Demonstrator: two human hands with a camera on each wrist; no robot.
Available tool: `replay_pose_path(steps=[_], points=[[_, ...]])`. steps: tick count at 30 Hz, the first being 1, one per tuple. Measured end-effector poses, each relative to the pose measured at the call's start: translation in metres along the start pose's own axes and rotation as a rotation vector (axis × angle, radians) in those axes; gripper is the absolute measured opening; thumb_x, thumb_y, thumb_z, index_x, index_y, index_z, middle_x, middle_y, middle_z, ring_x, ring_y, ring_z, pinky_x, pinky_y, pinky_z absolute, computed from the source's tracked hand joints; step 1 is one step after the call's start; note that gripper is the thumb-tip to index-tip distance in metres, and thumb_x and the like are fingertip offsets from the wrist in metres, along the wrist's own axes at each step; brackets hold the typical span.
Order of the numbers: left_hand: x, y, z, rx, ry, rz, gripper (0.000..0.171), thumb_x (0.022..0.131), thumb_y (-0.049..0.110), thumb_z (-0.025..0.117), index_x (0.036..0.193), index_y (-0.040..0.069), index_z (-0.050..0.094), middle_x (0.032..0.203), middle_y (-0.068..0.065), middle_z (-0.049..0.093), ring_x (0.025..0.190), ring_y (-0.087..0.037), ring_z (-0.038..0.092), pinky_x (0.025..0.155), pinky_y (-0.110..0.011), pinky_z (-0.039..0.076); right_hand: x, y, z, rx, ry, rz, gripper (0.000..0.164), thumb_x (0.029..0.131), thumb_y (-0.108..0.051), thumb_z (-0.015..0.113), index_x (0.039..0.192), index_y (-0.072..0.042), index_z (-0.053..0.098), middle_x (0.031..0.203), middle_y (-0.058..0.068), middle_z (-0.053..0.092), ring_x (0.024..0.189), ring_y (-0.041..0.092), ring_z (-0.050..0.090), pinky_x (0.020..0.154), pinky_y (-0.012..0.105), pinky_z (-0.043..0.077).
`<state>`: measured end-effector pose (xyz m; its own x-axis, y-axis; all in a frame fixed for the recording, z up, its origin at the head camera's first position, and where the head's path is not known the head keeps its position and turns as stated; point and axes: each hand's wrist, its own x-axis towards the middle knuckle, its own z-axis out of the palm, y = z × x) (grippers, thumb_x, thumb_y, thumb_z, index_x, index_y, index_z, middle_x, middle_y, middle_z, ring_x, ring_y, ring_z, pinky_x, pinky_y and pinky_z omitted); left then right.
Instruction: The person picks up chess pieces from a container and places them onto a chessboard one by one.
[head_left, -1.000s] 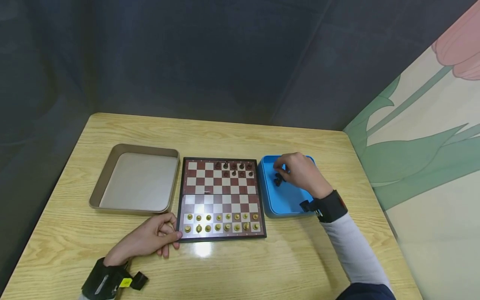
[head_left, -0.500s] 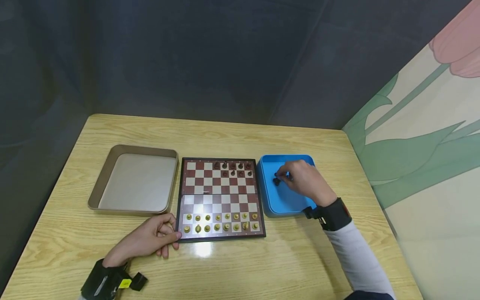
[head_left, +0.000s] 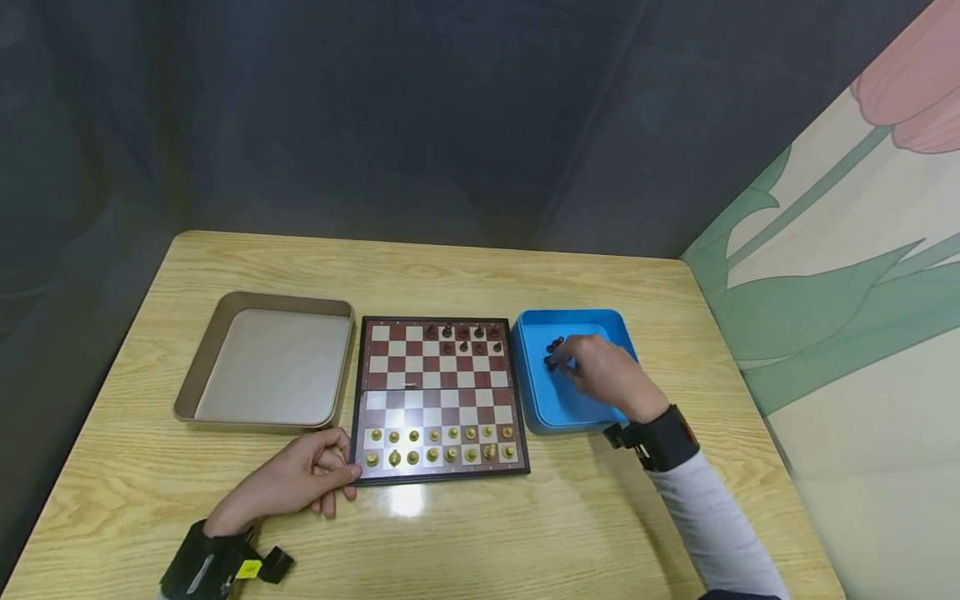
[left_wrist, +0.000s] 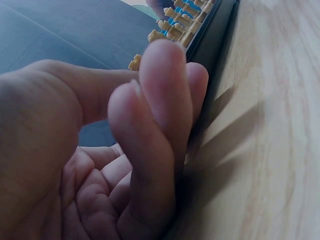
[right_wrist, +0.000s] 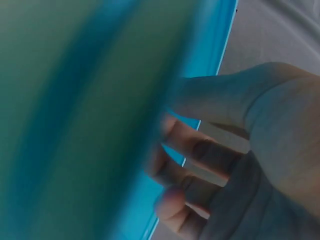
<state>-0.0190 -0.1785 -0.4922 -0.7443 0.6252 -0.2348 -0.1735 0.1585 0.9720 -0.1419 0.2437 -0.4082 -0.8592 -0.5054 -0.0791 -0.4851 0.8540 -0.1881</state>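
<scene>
A chessboard (head_left: 432,387) lies mid-table. Gold chess pieces (head_left: 451,453) fill its two near rows, and several dark chess pieces (head_left: 479,332) stand at its far right. My left hand (head_left: 296,475) holds the board's near left corner, thumb on the rim and fingers curled beside it. In the left wrist view the left hand (left_wrist: 140,130) is close beside the board's edge. Inside the blue tray (head_left: 573,404), my right hand (head_left: 607,375) reaches its fingertips to loose dark chess pieces (head_left: 555,344). The tray wall hides those fingertips in the right wrist view; whether they pinch a piece is unclear.
A shallow beige-brown tray (head_left: 273,362) sits left of the board. The blue tray stands close against the board's right side. Dark cloth (head_left: 420,125) hangs behind the wooden table (head_left: 465,533), and a flower-patterned panel (head_left: 840,317) borders its right side.
My right hand has moved lower and slightly nearer within the blue tray, and the loose dark pieces there have shifted apart. The left hand stays at the board's corner.
</scene>
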Motion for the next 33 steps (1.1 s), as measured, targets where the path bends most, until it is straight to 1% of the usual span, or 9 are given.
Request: replay_pose_path(steps=[3,6,14,18,23,29,33], points=[[0.0,0.0,0.0,-0.001,0.003,-0.005,0.029,0.087,0.021,0.053,0.096,-0.002,0.038,0.073,-0.014,0.064,0.046,-0.029,0.057,0.037,-0.038,0.046,-0.001,-0.001,0.003,-0.008,-0.023,0.016,0.018,0.08,-0.012,0.063,0.098,-0.013,0.066,0.099,0.003,0.061,0.091,0.016,0.056,0.064,0.034,0.05],[0.0,-0.001,0.0,0.0,0.006,-0.012,0.029,0.087,0.021,0.054,0.096,-0.001,0.038,0.073,-0.014,0.064,0.047,-0.029,0.057,0.037,-0.037,0.046,-0.001,-0.001,0.007,-0.022,-0.025,0.018,0.019,0.08,-0.012,0.062,0.098,-0.013,0.066,0.099,0.003,0.061,0.091,0.016,0.056,0.062,0.031,0.05],[0.0,0.001,0.0,0.002,0.008,-0.022,0.031,0.086,0.023,0.054,0.097,-0.001,0.038,0.074,-0.013,0.064,0.047,-0.029,0.057,0.038,-0.038,0.046,0.0,0.0,0.012,-0.032,-0.004,0.028,0.018,0.079,-0.012,0.063,0.097,-0.013,0.066,0.1,0.005,0.06,0.091,0.018,0.056,0.063,0.036,0.05],[0.0,0.001,0.0,0.004,0.006,-0.023,0.031,0.086,0.023,0.054,0.097,-0.001,0.038,0.074,-0.013,0.064,0.047,-0.029,0.057,0.038,-0.038,0.046,0.0,0.001,0.014,-0.031,0.003,0.014,0.016,0.078,-0.012,0.064,0.094,-0.012,0.066,0.097,0.005,0.061,0.086,0.017,0.057,0.063,0.037,0.051],[0.0,0.0,0.0,0.003,0.003,-0.019,0.03,0.087,0.022,0.054,0.097,-0.001,0.037,0.074,-0.014,0.064,0.047,-0.029,0.057,0.038,-0.037,0.046,0.001,0.0,0.016,-0.034,0.005,0.018,0.015,0.078,-0.012,0.065,0.093,-0.012,0.066,0.093,0.004,0.061,0.077,0.014,0.057,0.059,0.035,0.051],[0.001,-0.001,0.0,-0.003,0.002,-0.016,0.03,0.087,0.022,0.054,0.098,-0.001,0.037,0.074,-0.014,0.064,0.047,-0.029,0.057,0.038,-0.038,0.046,0.001,0.0,0.018,-0.052,0.006,0.043,0.016,0.077,-0.012,0.066,0.092,-0.013,0.066,0.091,0.003,0.061,0.075,0.013,0.056,0.057,0.033,0.051],[0.001,-0.002,-0.001,-0.009,0.001,-0.013,0.03,0.087,0.021,0.053,0.098,-0.001,0.037,0.074,-0.014,0.064,0.047,-0.029,0.057,0.038,-0.038,0.046,0.001,0.0,0.018,-0.052,0.024,0.035,0.015,0.076,-0.012,0.067,0.091,-0.013,0.066,0.091,0.002,0.061,0.074,0.012,0.056,0.056,0.032,0.051]])
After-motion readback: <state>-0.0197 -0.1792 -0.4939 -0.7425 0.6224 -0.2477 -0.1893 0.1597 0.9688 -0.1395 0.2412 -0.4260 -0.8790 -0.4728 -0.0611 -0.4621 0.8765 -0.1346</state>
